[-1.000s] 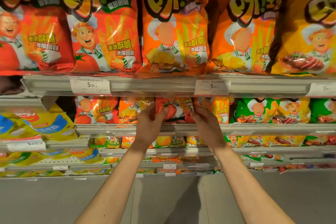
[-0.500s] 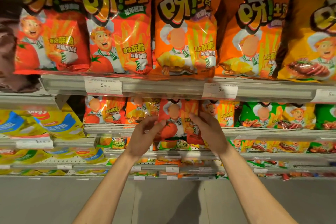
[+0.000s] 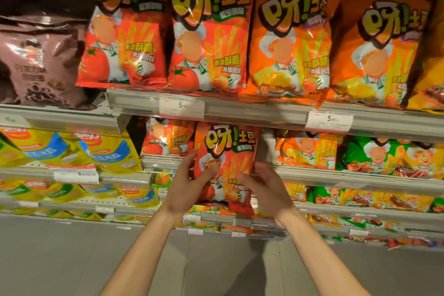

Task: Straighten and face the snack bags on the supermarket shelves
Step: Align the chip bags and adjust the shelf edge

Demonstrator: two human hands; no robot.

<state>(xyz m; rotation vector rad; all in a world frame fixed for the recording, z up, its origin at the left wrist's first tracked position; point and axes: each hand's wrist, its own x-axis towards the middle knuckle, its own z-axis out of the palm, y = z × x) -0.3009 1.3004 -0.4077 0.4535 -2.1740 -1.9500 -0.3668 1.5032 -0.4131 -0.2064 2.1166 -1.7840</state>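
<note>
A small red tomato snack bag (image 3: 228, 151) is out in front of the second shelf (image 3: 336, 175), upright with its printed face toward me. My left hand (image 3: 185, 187) grips its left edge, thumb across the front. On the opposite edge, my right hand (image 3: 266, 187) holds the lower part, fingers curled round it. Behind it stand another red bag (image 3: 168, 139) and an orange bag (image 3: 310, 149). Large red bags (image 3: 206, 31) and orange bags (image 3: 288, 38) fill the top shelf (image 3: 264, 113).
Green bags (image 3: 374, 154) sit to the right on the second shelf. Yellow and blue bags (image 3: 108, 151) lie on the left section, with a brown bag (image 3: 40, 62) above them. Price tags (image 3: 181, 106) hang on the shelf rails. Lower shelves hold more small bags; grey floor below.
Both hands have drawn the red bag out from the second shelf and down toward me, so its whole front now shows. The view has shifted closer and to the left.
</note>
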